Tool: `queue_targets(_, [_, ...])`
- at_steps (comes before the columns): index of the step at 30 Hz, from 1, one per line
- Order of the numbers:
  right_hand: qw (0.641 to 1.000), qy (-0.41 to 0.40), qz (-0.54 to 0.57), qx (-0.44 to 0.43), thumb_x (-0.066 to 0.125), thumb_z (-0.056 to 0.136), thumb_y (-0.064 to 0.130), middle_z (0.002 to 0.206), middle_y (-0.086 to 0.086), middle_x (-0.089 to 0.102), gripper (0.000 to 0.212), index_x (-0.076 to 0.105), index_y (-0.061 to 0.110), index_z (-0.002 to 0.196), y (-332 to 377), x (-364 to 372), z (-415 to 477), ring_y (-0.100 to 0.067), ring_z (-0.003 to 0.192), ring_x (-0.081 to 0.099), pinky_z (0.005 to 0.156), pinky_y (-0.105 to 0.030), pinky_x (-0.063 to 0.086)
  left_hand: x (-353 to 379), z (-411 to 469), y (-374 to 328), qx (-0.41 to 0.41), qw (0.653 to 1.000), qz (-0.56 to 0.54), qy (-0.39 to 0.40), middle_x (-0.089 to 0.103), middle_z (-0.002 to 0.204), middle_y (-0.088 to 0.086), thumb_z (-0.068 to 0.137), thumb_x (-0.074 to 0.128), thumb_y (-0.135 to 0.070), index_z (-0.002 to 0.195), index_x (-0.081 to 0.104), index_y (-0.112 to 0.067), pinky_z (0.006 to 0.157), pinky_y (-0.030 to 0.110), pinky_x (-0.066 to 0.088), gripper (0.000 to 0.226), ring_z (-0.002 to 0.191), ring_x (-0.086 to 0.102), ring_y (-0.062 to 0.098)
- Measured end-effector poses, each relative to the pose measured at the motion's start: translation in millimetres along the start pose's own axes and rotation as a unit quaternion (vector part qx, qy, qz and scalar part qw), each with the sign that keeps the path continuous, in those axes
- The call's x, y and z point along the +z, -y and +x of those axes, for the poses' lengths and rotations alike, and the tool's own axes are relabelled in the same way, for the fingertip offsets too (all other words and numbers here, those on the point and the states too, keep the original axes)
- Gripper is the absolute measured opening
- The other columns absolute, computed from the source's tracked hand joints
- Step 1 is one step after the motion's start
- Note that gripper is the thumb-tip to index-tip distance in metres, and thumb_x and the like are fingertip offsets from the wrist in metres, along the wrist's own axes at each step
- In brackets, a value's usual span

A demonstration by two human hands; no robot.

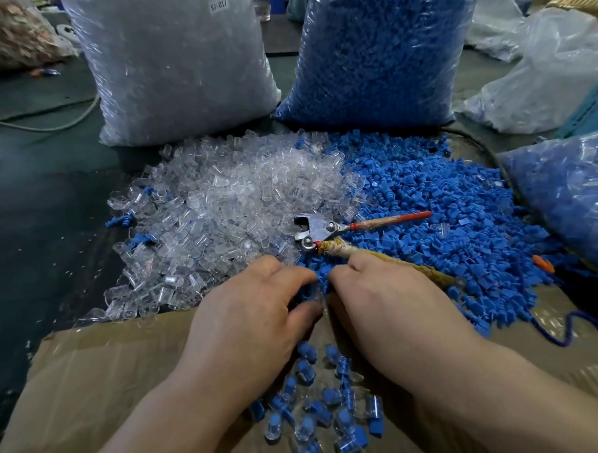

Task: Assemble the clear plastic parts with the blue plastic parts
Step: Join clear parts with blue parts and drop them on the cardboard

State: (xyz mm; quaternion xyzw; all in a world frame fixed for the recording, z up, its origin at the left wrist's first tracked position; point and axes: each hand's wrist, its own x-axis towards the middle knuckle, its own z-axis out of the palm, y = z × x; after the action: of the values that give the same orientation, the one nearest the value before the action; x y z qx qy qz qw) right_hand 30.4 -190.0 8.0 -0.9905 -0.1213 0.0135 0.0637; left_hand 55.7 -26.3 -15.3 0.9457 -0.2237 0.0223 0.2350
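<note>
Blue and clear plastic covers the work surface: a heap of clear plastic parts (228,209) lies to the left and a heap of blue plastic parts (427,214) to the right, the two touching and mixing a little along the middle. Our hands meet at the near edge of the heaps. The left hand (250,317) and the right hand (390,304) have fingers curled and tips close together, and between them they pinch a small piece (322,281), blue at the far end and clear at the near end; which hand holds which half we cannot tell. Nearer still, between the wrists, a scatter of joined pieces (319,403), clear shells with blue inside, lies on brown cardboard (92,389). A metal plier-like tool (325,230) rests on the heaps just beyond the right hand, with one handle red and the other wrapped in cord. On the far side stand a bag of clear parts (174,60) on the left and a bag of blue parts (379,51) on the right. A third bag (570,194) with bluish contents lies at the right edge.
</note>
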Motion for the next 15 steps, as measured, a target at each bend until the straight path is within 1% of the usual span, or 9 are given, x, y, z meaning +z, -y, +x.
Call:
queue_targets(3, [1.000, -0.007, 0.021, -0.008, 0.048, 0.094, 0.016, 0.079, 0.007, 0.028, 0.019, 0.034, 0.026, 0.086, 5, -4, 13, -0.010, 0.060, 0.027, 0.049, -0.025, 0.020, -1, 0, 1, -0.014, 0.999, -0.026, -0.016, 0.056, 0.099, -0.019, 0.085, 0.042, -0.058, 0.120, 0.063, -0.043, 0.078, 0.033, 0.053, 0.043, 0.089, 0.059, 0.005])
queue_targets(4, [0.999, -0.014, 0.029, -0.010, 0.048, 0.094, 0.016, 0.082, 0.007, 0.032, 0.019, 0.034, 0.026, 0.086, 6, -3, 16, -0.011, 0.062, 0.028, 0.051, -0.026, 0.020, -1, 0, 1, -0.019, 0.999, -0.035, -0.025, 0.056, 0.098, -0.018, 0.086, 0.044, -0.055, 0.119, 0.065, -0.041, 0.077, 0.035, 0.054, 0.041, 0.088, 0.060, 0.007])
queue_targets(7, [0.997, -0.047, 0.066, -0.008, 0.046, 0.096, 0.020, 0.085, 0.006, 0.039, 0.015, 0.035, 0.027, 0.087, 9, 5, 16, -0.017, 0.073, 0.046, 0.060, -0.030, 0.031, -1, -1, 0, -0.032, 0.996, -0.053, -0.058, 0.056, 0.096, -0.016, 0.087, 0.047, -0.051, 0.115, 0.070, -0.036, 0.072, 0.035, 0.055, 0.039, 0.082, 0.060, 0.008])
queue_targets(8, [0.995, -0.064, 0.073, -0.006, 0.046, 0.097, 0.023, 0.085, 0.007, 0.041, 0.014, 0.038, 0.026, 0.087, 9, 7, 16, -0.019, 0.075, 0.050, 0.061, -0.031, 0.034, 0, -1, 1, -0.035, 0.995, -0.054, -0.071, 0.056, 0.096, -0.016, 0.088, 0.048, -0.050, 0.114, 0.071, -0.034, 0.070, 0.032, 0.055, 0.039, 0.080, 0.060, 0.007])
queue_targets(9, [0.993, -0.084, 0.079, -0.002, 0.047, 0.098, 0.026, 0.085, 0.007, 0.044, 0.013, 0.042, 0.025, 0.086, 8, 9, 16, -0.018, 0.076, 0.051, 0.062, -0.032, 0.036, 0, -1, 2, -0.037, 0.994, -0.054, -0.084, 0.057, 0.097, -0.017, 0.088, 0.049, -0.049, 0.114, 0.073, -0.032, 0.070, 0.025, 0.054, 0.039, 0.079, 0.059, 0.004])
queue_targets(11, [0.985, -0.115, 0.124, 0.026, 0.048, 0.097, 0.033, 0.084, 0.012, 0.050, 0.014, 0.052, 0.025, 0.086, 1, 10, 16, -0.011, 0.076, 0.051, 0.064, -0.031, 0.038, 0, 0, 5, -0.045, 0.992, -0.061, -0.101, 0.057, 0.099, -0.018, 0.087, 0.051, -0.046, 0.115, 0.072, -0.029, 0.072, 0.007, 0.045, 0.039, 0.079, 0.057, -0.001])
queue_targets(13, [0.963, -0.118, 0.229, 0.076, 0.054, 0.096, 0.033, 0.079, 0.012, 0.060, 0.012, 0.060, 0.029, 0.087, -5, 8, 17, -0.004, 0.072, 0.057, 0.064, -0.025, 0.046, -1, 0, 7, -0.061, 0.988, -0.094, -0.110, 0.057, 0.094, -0.023, 0.087, 0.054, -0.044, 0.115, 0.070, -0.032, 0.068, 0.002, 0.043, 0.035, 0.084, 0.058, -0.007])
queue_targets(14, [0.937, -0.102, 0.316, 0.106, 0.056, 0.096, 0.030, 0.074, 0.008, 0.065, 0.011, 0.063, 0.030, 0.087, -7, 7, 17, -0.004, 0.067, 0.062, 0.060, -0.024, 0.052, -3, -1, 8, -0.071, 0.982, -0.124, -0.121, 0.059, 0.087, -0.023, 0.086, 0.056, -0.043, 0.113, 0.069, -0.035, 0.066, 0.000, 0.042, 0.031, 0.082, 0.058, -0.011])
queue_targets(15, [0.893, -0.073, 0.424, 0.134, 0.058, 0.096, 0.025, 0.071, 0.003, 0.069, 0.012, 0.065, 0.030, 0.087, -8, 4, 17, -0.008, 0.061, 0.066, 0.056, -0.027, 0.056, -5, -3, 9, -0.084, 0.974, -0.164, -0.134, 0.062, 0.075, -0.020, 0.085, 0.058, -0.042, 0.109, 0.068, -0.040, 0.060, 0.001, 0.043, 0.026, 0.073, 0.059, -0.011])
